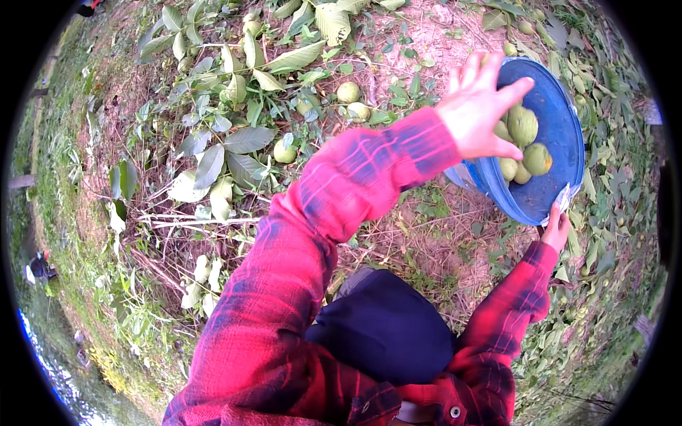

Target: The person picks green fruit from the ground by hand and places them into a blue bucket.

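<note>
A blue plastic bucket (565, 128) is tilted on the ground at the right, its mouth turned towards me. Several green-husked fruits, likely walnuts (522, 127), lie inside. My left hand (482, 104) is over the near-left side of the bucket's mouth, fingers spread, with nothing seen in its grasp. It covers part of the rim and some of the fruit. At the bucket's lower right edge, my right hand (557, 229) grips the rim by a whitish, crumpled piece (562, 199). What that piece is, I cannot tell.
Green fruits (348, 92) lie on the soil left of the bucket, another fruit (284, 151) nearer me. Cut leafy branches (245, 141) and dry twigs (202, 219) cover the left. More leaves (602, 213) spread along the right. My dark-clad knee (383, 325) is below.
</note>
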A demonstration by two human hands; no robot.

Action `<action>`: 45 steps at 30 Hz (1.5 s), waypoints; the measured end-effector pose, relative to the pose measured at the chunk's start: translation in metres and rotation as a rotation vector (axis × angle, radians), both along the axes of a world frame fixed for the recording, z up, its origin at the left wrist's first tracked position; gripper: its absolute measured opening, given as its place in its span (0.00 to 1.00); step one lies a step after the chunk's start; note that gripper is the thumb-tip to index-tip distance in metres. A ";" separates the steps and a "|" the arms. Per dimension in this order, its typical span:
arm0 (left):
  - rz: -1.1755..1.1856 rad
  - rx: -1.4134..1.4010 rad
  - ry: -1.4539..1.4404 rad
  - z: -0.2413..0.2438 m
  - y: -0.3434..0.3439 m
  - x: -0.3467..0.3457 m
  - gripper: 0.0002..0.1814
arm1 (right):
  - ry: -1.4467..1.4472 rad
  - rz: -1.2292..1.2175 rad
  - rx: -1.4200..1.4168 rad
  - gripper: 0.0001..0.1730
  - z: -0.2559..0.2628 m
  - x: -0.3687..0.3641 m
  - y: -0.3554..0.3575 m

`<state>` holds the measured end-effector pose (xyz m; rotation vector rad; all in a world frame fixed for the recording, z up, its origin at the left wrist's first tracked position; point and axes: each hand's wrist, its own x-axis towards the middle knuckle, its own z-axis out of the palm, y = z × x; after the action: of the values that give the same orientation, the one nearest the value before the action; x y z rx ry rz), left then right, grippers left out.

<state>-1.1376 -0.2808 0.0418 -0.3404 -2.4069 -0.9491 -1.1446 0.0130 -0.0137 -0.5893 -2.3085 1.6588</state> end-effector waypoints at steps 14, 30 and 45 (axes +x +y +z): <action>0.299 -0.118 -0.799 -0.206 -0.164 -0.020 0.32 | 0.192 1.138 0.440 0.11 -0.128 -0.035 -0.319; 0.359 1.397 -0.061 -0.049 -0.088 0.090 0.28 | 0.484 0.725 -0.030 0.30 -0.020 0.029 -0.275; 0.983 -0.159 -0.214 -0.174 -0.152 0.079 0.12 | 0.503 0.510 0.353 0.10 0.040 0.063 -0.128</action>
<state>-1.0586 -0.4330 -0.1322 0.8644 -2.3690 -0.3398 -1.0818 -0.1148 0.0268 0.4756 -2.3684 1.3050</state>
